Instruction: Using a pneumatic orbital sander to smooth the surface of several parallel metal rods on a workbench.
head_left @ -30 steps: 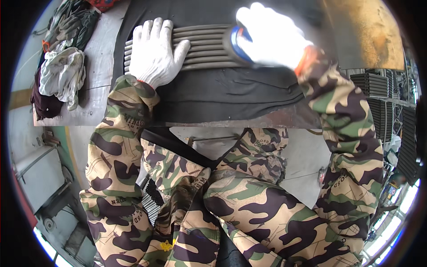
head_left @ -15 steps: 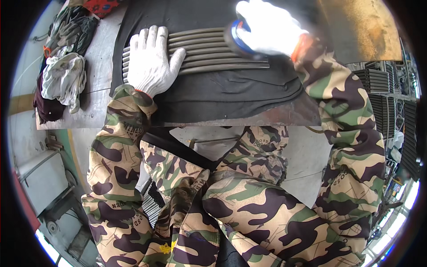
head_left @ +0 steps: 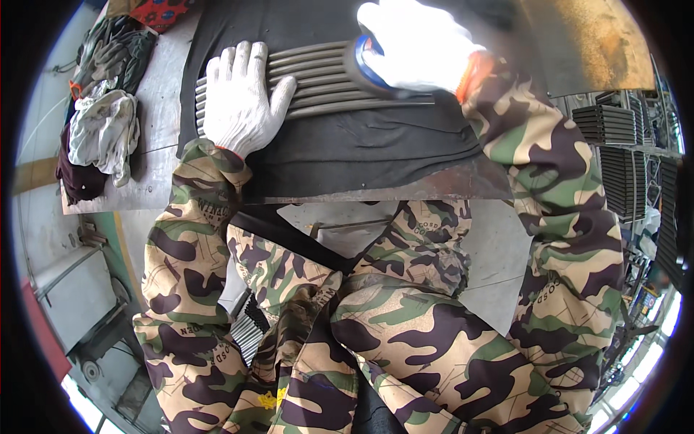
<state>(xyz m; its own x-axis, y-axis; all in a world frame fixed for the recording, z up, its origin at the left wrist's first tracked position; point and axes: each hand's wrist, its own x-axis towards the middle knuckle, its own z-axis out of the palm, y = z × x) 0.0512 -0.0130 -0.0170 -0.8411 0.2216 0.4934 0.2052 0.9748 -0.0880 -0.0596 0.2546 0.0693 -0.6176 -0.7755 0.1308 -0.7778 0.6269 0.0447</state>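
Several grey metal rods (head_left: 318, 79) lie side by side on a black cloth (head_left: 361, 145) that covers the workbench. My left hand (head_left: 242, 98), in a white glove, rests flat on the rods' left ends with its fingers spread. My right hand (head_left: 419, 47), also gloved white, is closed over a round blue and dark tool (head_left: 365, 65) that sits on the rods near their right part. Both sleeves are camouflage cloth.
A pile of worn gloves and rags (head_left: 105, 123) lies on the metal bench top (head_left: 155, 173) at the left. A rusty brown sheet (head_left: 585, 43) sits at the upper right. Stacks of dark ribbed parts (head_left: 629, 166) stand at the right. My camouflage trousers fill the lower view.
Both hands have stayed on the rods. The view has shifted slightly, and my right hand with the round tool has moved a little along the rods.
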